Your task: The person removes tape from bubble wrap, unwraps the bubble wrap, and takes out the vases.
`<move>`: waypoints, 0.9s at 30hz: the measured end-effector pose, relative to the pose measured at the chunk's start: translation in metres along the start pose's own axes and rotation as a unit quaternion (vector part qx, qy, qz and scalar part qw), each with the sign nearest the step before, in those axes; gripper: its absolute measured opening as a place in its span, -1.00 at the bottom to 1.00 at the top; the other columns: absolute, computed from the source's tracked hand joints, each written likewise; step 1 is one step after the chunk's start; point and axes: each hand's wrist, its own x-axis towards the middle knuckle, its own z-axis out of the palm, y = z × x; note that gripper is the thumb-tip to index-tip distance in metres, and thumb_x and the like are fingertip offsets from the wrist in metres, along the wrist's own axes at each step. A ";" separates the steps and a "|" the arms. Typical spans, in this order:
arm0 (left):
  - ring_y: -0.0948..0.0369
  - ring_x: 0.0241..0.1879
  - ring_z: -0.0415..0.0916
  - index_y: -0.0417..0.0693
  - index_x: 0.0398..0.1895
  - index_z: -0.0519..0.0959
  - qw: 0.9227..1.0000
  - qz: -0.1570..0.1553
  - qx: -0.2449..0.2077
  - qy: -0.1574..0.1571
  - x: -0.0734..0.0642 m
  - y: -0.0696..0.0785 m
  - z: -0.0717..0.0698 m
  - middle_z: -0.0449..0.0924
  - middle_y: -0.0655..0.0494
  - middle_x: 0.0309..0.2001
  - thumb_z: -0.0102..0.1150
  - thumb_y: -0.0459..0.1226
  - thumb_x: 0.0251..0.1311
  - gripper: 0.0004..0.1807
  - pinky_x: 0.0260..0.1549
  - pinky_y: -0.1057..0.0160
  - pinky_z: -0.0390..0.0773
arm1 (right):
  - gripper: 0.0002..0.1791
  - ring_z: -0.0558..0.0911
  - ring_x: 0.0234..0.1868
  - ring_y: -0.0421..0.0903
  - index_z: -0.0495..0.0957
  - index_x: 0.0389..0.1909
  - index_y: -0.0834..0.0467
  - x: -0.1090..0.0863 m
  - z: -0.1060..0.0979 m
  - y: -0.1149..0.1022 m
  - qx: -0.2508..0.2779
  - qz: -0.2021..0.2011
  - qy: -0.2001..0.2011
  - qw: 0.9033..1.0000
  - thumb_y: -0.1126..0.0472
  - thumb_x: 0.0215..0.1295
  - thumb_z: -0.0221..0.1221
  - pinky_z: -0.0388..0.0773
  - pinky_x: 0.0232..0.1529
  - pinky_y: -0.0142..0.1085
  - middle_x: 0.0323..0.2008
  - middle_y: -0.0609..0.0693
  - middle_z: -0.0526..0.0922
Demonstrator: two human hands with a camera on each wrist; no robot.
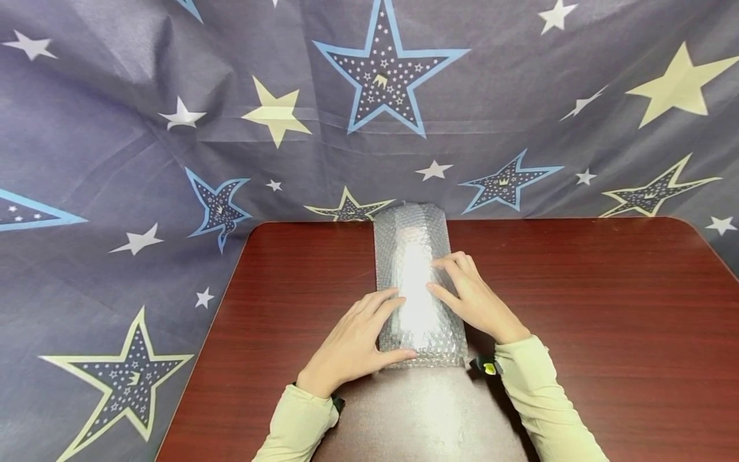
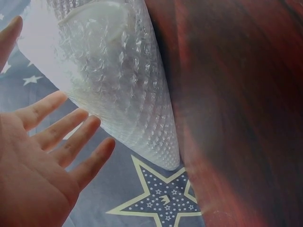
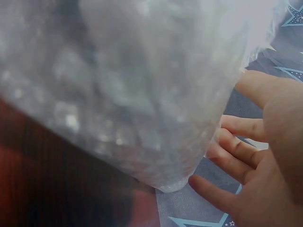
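Note:
A long bubble-wrap package (image 1: 417, 276) lies on the table, running from its back edge towards the front, with strong glare down its bulging middle. In the left wrist view the bubble wrap (image 2: 123, 90) covers a pale thing with a curved rim (image 2: 106, 7); its kind is hidden. My left hand (image 1: 352, 337) is at the package's near left side, fingers spread, fingertips and thumb over the wrap. On the opposite side, my right hand (image 1: 476, 298) rests its fingertips on the wrap's right half. The right wrist view shows its extended fingers (image 3: 236, 156) along the wrap's edge.
The dark red wooden table (image 1: 589, 321) spreads to both sides of the package. Behind it and along the left hangs a grey-blue cloth (image 1: 323, 154) with stars. A black strap with a yellow spot (image 1: 489, 368) sits by the right wrist.

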 end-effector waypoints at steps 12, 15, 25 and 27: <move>0.16 0.38 0.27 0.10 0.43 0.32 1.000 -0.006 -0.003 -0.007 0.001 0.000 0.000 0.26 0.13 0.43 0.11 0.42 0.08 -0.05 0.35 0.06 0.33 | -0.56 0.33 0.08 0.01 0.42 0.19 0.21 0.001 -0.001 -0.001 -0.010 -0.003 0.000 1.000 0.07 0.42 0.18 0.33 0.10 -0.04 0.10 0.08 0.40; 0.16 0.38 0.27 0.10 0.43 0.32 1.000 -0.004 0.000 -0.006 0.000 0.001 0.001 0.26 0.13 0.43 0.11 0.42 0.09 -0.05 0.35 0.06 0.33 | -0.57 0.33 0.04 0.01 0.43 0.18 0.22 -0.001 0.000 -0.001 -0.014 -0.006 0.003 1.000 0.07 0.42 0.19 0.30 0.08 -0.05 0.08 0.09 0.43; 0.15 0.36 0.29 0.09 0.41 0.34 1.000 -0.001 0.001 0.003 0.000 0.001 0.001 0.29 0.13 0.41 0.13 0.42 0.08 -0.07 0.34 0.06 0.34 | -0.56 0.33 0.03 0.02 0.43 0.14 0.27 0.001 0.001 -0.002 -0.022 -0.011 0.015 1.000 0.11 0.39 0.22 0.35 0.06 -0.08 0.03 0.11 0.44; 0.15 0.36 0.30 0.09 0.41 0.34 1.000 0.000 0.001 0.004 0.000 0.001 0.000 0.29 0.12 0.41 0.15 0.41 0.08 -0.07 0.33 0.06 0.35 | -0.56 0.32 0.02 0.01 0.43 0.14 0.27 0.001 0.001 -0.003 -0.020 -0.010 0.018 1.000 0.11 0.39 0.22 0.35 0.05 -0.09 0.01 0.11 0.43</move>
